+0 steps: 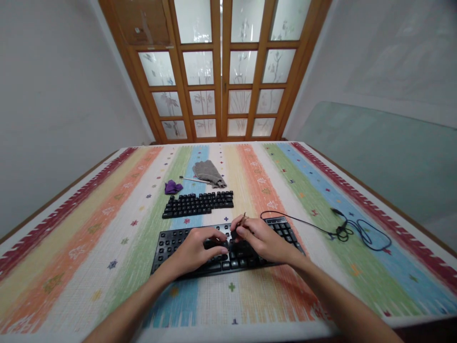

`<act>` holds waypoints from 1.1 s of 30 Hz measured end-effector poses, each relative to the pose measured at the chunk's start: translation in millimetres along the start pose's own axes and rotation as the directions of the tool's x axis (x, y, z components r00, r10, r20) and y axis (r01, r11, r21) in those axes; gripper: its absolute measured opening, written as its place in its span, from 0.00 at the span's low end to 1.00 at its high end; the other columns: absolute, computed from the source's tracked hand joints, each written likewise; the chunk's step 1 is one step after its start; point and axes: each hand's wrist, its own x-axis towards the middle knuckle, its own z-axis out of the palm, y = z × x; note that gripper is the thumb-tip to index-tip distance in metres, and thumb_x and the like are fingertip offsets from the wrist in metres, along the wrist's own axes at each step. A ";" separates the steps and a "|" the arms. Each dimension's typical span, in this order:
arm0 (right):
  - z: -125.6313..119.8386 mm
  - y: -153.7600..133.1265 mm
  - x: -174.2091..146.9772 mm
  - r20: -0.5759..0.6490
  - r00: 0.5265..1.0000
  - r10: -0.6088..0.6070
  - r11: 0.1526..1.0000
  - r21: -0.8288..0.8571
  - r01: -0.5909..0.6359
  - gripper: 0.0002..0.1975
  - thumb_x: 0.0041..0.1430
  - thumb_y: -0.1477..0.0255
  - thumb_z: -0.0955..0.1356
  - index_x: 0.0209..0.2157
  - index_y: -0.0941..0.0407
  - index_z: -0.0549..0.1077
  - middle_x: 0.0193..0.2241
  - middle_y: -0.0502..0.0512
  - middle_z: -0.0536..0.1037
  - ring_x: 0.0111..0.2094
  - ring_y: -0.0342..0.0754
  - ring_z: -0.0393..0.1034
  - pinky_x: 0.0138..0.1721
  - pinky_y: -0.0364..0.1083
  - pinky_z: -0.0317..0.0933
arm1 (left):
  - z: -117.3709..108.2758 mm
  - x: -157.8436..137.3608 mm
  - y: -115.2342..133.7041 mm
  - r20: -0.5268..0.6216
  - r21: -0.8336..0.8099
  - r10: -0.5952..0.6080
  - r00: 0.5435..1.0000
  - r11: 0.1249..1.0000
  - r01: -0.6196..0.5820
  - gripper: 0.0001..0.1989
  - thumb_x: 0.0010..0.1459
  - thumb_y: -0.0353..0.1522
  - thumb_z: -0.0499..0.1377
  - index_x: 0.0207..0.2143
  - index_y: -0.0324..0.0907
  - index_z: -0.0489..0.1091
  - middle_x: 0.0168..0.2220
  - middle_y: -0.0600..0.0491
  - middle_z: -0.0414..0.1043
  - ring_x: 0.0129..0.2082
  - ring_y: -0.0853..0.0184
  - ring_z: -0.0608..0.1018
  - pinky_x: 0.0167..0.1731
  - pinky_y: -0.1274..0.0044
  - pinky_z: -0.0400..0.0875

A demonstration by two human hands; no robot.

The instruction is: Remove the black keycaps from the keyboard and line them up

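Note:
A black keyboard (210, 267) lies crosswise before me, its left part largely stripped of keycaps and its right part still carrying them. My left hand (196, 247) rests over its middle, thumb and fingers apart, with nothing seen between them. Just to the right, my right hand (259, 236) is closed in a pinch on a thin tool (244, 216), whose narrow end sticks up above the fingers. A black keycap (233, 235) shows at these fingertips; whether the tool grips it I cannot tell. Behind the keyboard, loose black keycaps (189, 205) lie in rows.
Beyond the keycaps lie a purple cloth (173, 186), a grey cloth (210, 172) and a thin brush-like stick (193, 179). The keyboard's black cable (342, 231) is coiled at the right. A striped cloth (107, 252) covers the table; wooden glazed doors (221, 71) stand behind it.

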 end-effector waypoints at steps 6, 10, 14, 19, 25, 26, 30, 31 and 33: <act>2.7 1.1 1.8 -0.056 0.998 0.041 0.999 -0.002 -0.041 0.15 0.70 0.66 0.57 0.36 0.57 0.69 0.31 0.54 0.73 0.32 0.46 0.69 0.38 0.45 0.63 | -14.2 11.7 3.4 0.068 0.134 0.223 0.973 0.964 -0.230 0.05 0.57 0.34 0.64 0.35 0.42 0.75 0.49 0.47 0.69 0.50 0.61 0.73 0.52 0.68 0.68; 1.7 5.9 -0.3 -0.101 0.991 0.083 0.997 0.013 -0.082 0.14 0.70 0.66 0.57 0.37 0.57 0.69 0.31 0.54 0.73 0.32 0.46 0.69 0.37 0.45 0.62 | -20.8 17.6 -0.5 0.052 0.137 0.239 0.970 0.960 -0.244 0.06 0.57 0.34 0.64 0.35 0.42 0.75 0.49 0.47 0.67 0.47 0.62 0.73 0.50 0.69 0.69; 0.5 9.5 -4.2 -0.117 0.986 0.123 0.992 0.027 -0.120 0.14 0.70 0.65 0.58 0.38 0.58 0.69 0.30 0.53 0.74 0.32 0.46 0.70 0.37 0.45 0.62 | -25.9 29.3 -16.9 -0.015 0.286 0.266 0.964 0.925 -0.251 0.05 0.59 0.34 0.62 0.36 0.42 0.74 0.48 0.47 0.67 0.49 0.61 0.71 0.52 0.67 0.67; 0.9 9.7 -7.9 -0.119 0.986 0.120 0.993 0.028 -0.118 0.15 0.70 0.63 0.58 0.39 0.58 0.70 0.30 0.53 0.74 0.32 0.46 0.70 0.38 0.45 0.62 | -29.4 54.9 -47.1 0.019 0.519 0.332 0.943 0.803 -0.293 0.05 0.61 0.30 0.58 0.36 0.40 0.74 0.47 0.45 0.67 0.49 0.59 0.70 0.51 0.64 0.68; 0.0 8.8 -11.8 -0.119 0.986 0.119 0.993 0.035 -0.116 0.15 0.70 0.63 0.58 0.38 0.57 0.70 0.29 0.53 0.75 0.32 0.47 0.70 0.38 0.45 0.62 | -29.7 71.9 -65.0 0.080 0.629 0.332 0.940 0.715 -0.306 0.06 0.59 0.30 0.59 0.33 0.38 0.76 0.44 0.44 0.68 0.45 0.59 0.69 0.48 0.65 0.69; -0.5 8.6 -12.3 -0.119 0.986 0.121 0.992 0.036 -0.117 0.15 0.70 0.64 0.58 0.38 0.57 0.70 0.29 0.53 0.75 0.32 0.47 0.70 0.38 0.45 0.62 | -29.9 72.3 -65.8 0.078 0.637 0.332 0.940 0.709 -0.304 0.07 0.59 0.31 0.59 0.33 0.39 0.76 0.44 0.45 0.68 0.44 0.59 0.69 0.48 0.65 0.69; -2.0 7.7 -13.4 -0.122 0.985 0.124 0.992 0.027 -0.122 0.14 0.70 0.65 0.58 0.38 0.57 0.69 0.29 0.53 0.75 0.32 0.47 0.70 0.38 0.46 0.62 | -31.7 71.0 -63.8 0.085 0.677 0.335 0.938 0.671 -0.301 0.08 0.60 0.32 0.59 0.32 0.39 0.77 0.44 0.45 0.67 0.45 0.59 0.69 0.48 0.65 0.69; -2.1 7.7 -13.3 -0.121 0.984 0.127 0.992 0.026 -0.125 0.13 0.70 0.65 0.58 0.38 0.57 0.69 0.29 0.53 0.75 0.32 0.47 0.71 0.38 0.46 0.62 | -32.5 70.6 -62.7 0.089 0.689 0.333 0.939 0.660 -0.300 0.08 0.60 0.32 0.59 0.31 0.39 0.77 0.44 0.45 0.67 0.45 0.59 0.69 0.48 0.65 0.69; -2.1 7.6 -13.0 -0.117 0.984 0.135 0.991 0.033 -0.132 0.13 0.70 0.65 0.58 0.38 0.57 0.69 0.30 0.53 0.75 0.32 0.47 0.71 0.38 0.46 0.62 | -34.0 70.3 -60.8 0.098 0.708 0.329 0.939 0.640 -0.298 0.08 0.60 0.32 0.59 0.31 0.39 0.76 0.44 0.45 0.67 0.45 0.59 0.69 0.48 0.65 0.69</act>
